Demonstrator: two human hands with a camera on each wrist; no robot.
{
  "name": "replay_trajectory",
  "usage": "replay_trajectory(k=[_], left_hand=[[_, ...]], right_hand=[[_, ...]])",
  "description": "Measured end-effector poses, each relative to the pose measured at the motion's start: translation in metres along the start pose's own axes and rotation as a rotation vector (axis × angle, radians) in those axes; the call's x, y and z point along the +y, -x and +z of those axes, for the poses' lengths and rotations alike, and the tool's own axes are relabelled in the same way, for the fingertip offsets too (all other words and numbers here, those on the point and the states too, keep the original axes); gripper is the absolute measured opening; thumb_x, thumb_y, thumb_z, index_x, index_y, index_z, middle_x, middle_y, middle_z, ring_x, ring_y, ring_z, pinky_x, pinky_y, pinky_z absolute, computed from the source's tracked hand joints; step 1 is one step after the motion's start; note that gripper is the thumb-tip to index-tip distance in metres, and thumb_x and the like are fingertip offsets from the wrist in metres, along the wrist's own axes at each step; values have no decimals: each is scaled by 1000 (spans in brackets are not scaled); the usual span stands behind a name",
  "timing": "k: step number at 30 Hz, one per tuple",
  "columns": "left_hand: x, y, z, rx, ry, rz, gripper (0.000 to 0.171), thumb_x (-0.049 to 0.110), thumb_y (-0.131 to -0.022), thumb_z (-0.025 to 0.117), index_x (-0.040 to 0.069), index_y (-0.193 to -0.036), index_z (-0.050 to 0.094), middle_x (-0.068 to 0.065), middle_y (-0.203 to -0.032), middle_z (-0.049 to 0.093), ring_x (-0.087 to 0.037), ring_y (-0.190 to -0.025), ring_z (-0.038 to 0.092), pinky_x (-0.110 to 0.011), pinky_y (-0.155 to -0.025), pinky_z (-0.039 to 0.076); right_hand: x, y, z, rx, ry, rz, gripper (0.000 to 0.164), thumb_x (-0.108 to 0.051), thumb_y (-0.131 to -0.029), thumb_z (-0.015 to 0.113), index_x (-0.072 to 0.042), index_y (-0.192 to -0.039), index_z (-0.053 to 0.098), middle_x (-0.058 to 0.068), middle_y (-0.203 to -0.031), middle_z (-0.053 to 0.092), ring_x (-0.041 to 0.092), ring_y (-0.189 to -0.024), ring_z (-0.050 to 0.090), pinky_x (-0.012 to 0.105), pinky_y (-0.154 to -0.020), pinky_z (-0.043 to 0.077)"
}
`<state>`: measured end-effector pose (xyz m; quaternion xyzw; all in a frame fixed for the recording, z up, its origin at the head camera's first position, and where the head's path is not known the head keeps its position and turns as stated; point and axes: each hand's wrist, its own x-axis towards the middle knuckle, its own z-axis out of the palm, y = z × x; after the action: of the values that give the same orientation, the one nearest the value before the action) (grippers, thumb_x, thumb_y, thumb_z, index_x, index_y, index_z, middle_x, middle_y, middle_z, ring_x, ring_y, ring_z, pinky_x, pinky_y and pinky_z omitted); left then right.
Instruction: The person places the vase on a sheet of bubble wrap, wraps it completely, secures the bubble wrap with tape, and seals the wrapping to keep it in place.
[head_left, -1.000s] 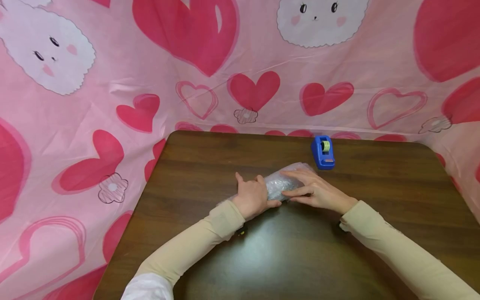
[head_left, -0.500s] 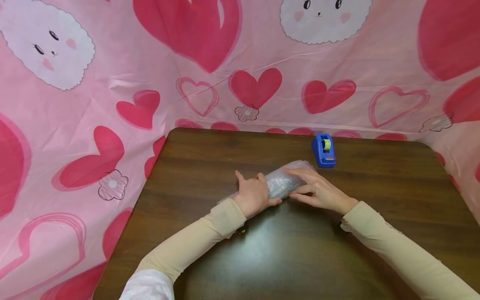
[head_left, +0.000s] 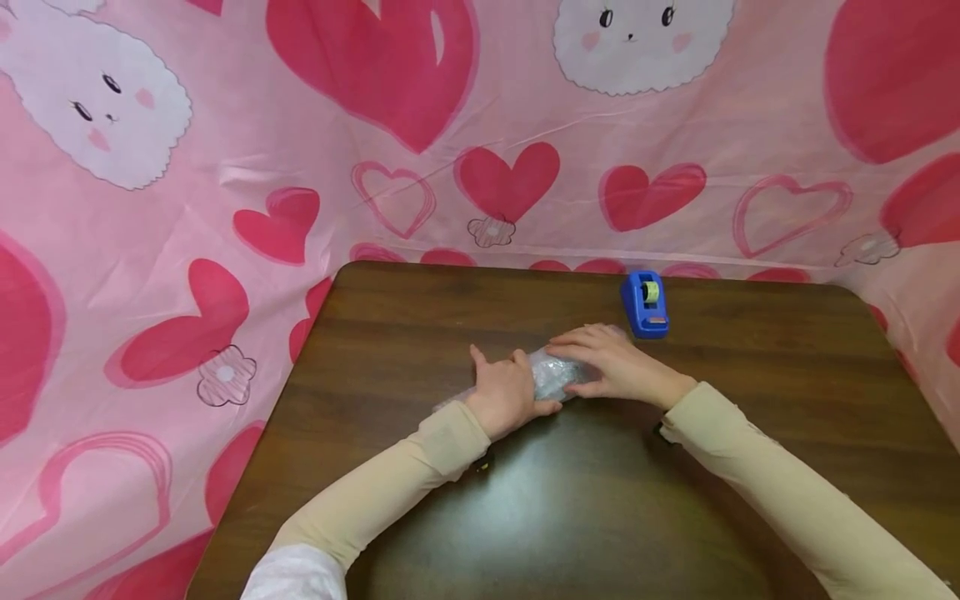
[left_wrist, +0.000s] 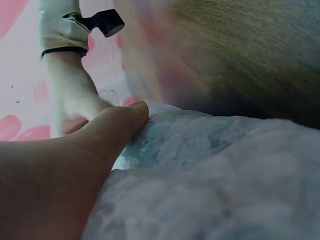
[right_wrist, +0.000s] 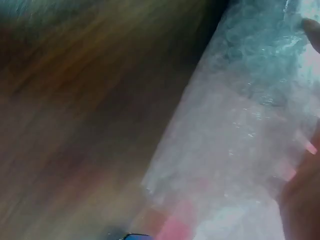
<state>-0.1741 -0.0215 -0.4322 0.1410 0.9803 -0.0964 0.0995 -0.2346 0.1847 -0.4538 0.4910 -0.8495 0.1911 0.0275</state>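
A bundle rolled in clear bubble wrap (head_left: 551, 375) lies aslant on the table in the head view. My left hand (head_left: 504, 393) grips its left part, with the thumb along the near side. Over the right part curves my right hand (head_left: 618, 367), fingers across the top and thumb on the near side. In the left wrist view, the bubble wrap (left_wrist: 225, 170) fills the lower right beside my left thumb. The right wrist view shows the wrap's pale end (right_wrist: 225, 135). What lies inside the wrap cannot be made out.
A blue tape dispenser (head_left: 647, 307) with a roll of tape stands near the table's back edge, just beyond the bundle's right end. The dark wooden table (head_left: 450, 308) meets a pink heart-patterned cloth (head_left: 540, 100) at the back and left.
My right hand has shifted slightly left and reached further over the bundle, its fingers now wrapping across the top. The left hand stays where it was.
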Motion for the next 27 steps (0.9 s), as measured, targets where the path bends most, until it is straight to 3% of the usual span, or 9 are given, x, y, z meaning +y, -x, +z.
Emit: replay_trajectory(k=[8,13,17,21,27], left_hand=[[0,-1,-3,17,13,7,101,82,-74,41,-3,-129,45,-10,-107,65,-26,-92,66,-69,-98,23],[-1,-2,-1,15,58,14,100,81,-73,43,-2,-128,44,-11,-104,66,-26,-93,66,-70,-99,19],[-2,-2,4,8,102,27,99,81,-72,45,-1,-127,44,-12,-107,64,-27,-96,64,-71,-99,17],[-4,-3,7,10,127,36,98,82,-70,47,1,-125,45,-12,-109,64,-28,-99,63,-72,-97,17],[-8,1,8,23,164,3,102,86,-65,47,3,-125,44,-14,-113,62,-32,-106,59,-74,-96,14]], right_hand=[[-1,6,5,-6,64,30,77,-41,-73,78,-26,-140,42,-4,-137,47,20,-124,40,50,-104,27],[-2,10,7,4,131,15,79,-44,-74,76,-23,-141,40,0,-138,45,23,-124,39,54,-106,21],[-4,16,6,21,113,3,75,-40,-77,73,-22,-141,40,4,-141,43,26,-129,36,58,-108,16],[-6,23,1,101,66,-4,58,-25,-81,68,-18,-135,48,7,-138,46,29,-132,34,56,-109,14],[-10,37,-11,283,48,21,46,-10,-78,62,-14,-123,58,9,-128,54,32,-129,36,47,-112,15]])
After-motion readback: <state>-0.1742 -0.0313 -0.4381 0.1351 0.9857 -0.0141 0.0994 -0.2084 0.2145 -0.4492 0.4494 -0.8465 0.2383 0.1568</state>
